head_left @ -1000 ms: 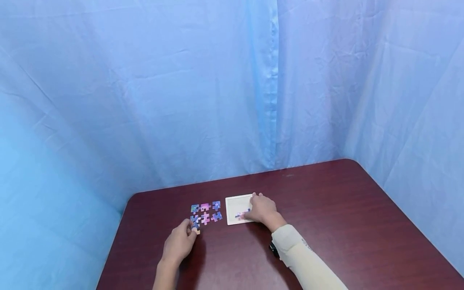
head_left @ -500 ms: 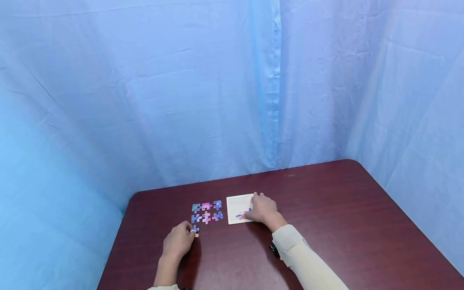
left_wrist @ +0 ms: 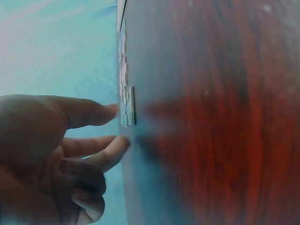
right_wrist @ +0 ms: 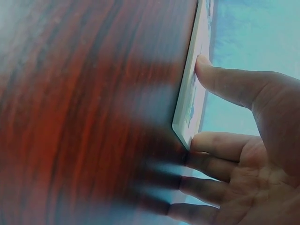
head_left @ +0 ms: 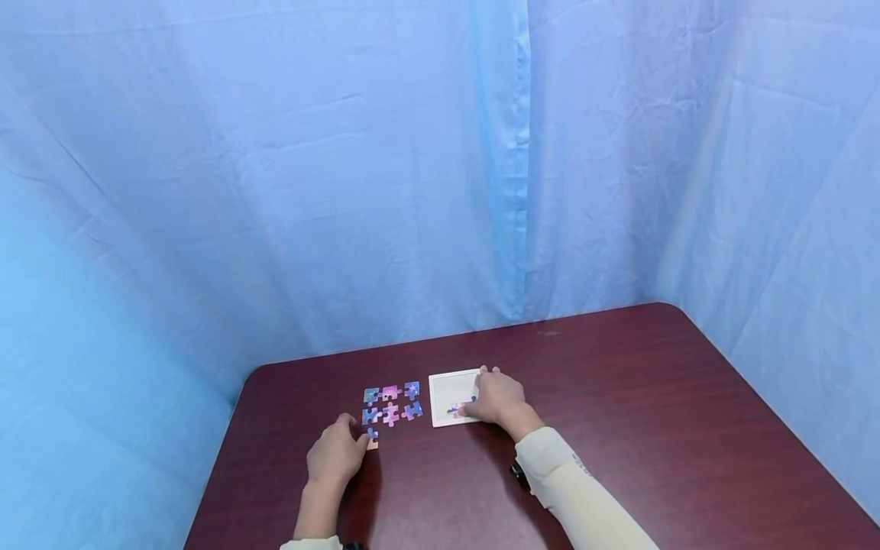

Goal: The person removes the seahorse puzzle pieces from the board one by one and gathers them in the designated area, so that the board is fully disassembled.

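My left hand (head_left: 336, 454) is just beside a loose jigsaw piece (head_left: 373, 438) in blue and peach, lying nearest me in a group of loose pieces. In the left wrist view its thumb (left_wrist: 101, 114) and forefinger stand apart, with nothing pinched between them. My right hand (head_left: 500, 396) holds the right side of a white puzzle tray (head_left: 431, 397). Its thumb (right_wrist: 220, 82) lies on the near part of the tray, while the other fingers lie along the right side. Joined pink and blue pieces (head_left: 454, 409) sit in the tray's near part, partly hidden by the thumb.
Two rows of loose jigsaw pieces lie left of the tray, among them a pink one (head_left: 390, 414) and a blue one (head_left: 412, 389). The dark red table (head_left: 619, 397) ends at blue curtains (head_left: 412, 191) behind.
My left hand has drawn the blue-and-peach piece slightly towards me, away from the row behind it, then let go, its fingers spreading. The right hand stays on the tray.
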`<state>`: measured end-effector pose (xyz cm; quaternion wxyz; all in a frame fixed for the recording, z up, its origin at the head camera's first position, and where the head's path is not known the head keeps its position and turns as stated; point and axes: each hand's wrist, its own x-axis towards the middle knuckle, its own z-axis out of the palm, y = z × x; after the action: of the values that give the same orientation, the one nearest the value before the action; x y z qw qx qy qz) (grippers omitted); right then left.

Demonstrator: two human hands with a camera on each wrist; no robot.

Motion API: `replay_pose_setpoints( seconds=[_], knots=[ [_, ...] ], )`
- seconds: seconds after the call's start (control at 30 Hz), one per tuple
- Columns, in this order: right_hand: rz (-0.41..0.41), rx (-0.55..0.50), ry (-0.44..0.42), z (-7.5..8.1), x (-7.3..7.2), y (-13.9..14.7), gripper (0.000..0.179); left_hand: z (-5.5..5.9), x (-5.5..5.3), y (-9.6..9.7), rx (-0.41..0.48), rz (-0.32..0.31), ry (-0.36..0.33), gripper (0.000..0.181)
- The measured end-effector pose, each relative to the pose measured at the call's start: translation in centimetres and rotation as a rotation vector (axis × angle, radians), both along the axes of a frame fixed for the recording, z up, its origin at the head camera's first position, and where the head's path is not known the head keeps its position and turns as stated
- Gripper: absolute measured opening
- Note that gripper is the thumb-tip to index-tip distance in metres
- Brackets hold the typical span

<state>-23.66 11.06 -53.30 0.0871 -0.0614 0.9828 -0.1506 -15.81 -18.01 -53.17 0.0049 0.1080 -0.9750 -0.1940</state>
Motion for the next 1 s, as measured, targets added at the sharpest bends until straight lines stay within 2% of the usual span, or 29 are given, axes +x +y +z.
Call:
replay_pose_setpoints(
  seconds=[0.17,0.37,0.67,0.8,1.0],
  knots=[
    [0.028,0.003,-0.022,0.3,-0.1,0.4,0.087,0.3,0.0,0.8,0.014,0.008,0.045,0.041],
    [0.085,-0.002,-0.047,0.5,-0.2,0.9,0.058,0.7,-0.1,3.2,0.027,-0.06,0.1,0.04],
    [0.094,0.015,-0.039,0.4,-0.2,1.0,0.058,1.1,-0.7,8.1,0.079,-0.225,0.153,0.022],
    [0.093,0.013,-0.037,0.5,-0.3,0.9,0.057,1.0,-1.3,9.9,0.09,-0.267,0.144,0.019],
    [0.095,0.016,-0.032,0.6,-0.2,1.0,0.055,0.3,-2.2,11.9,0.084,-0.313,0.154,0.027]
  ],
)
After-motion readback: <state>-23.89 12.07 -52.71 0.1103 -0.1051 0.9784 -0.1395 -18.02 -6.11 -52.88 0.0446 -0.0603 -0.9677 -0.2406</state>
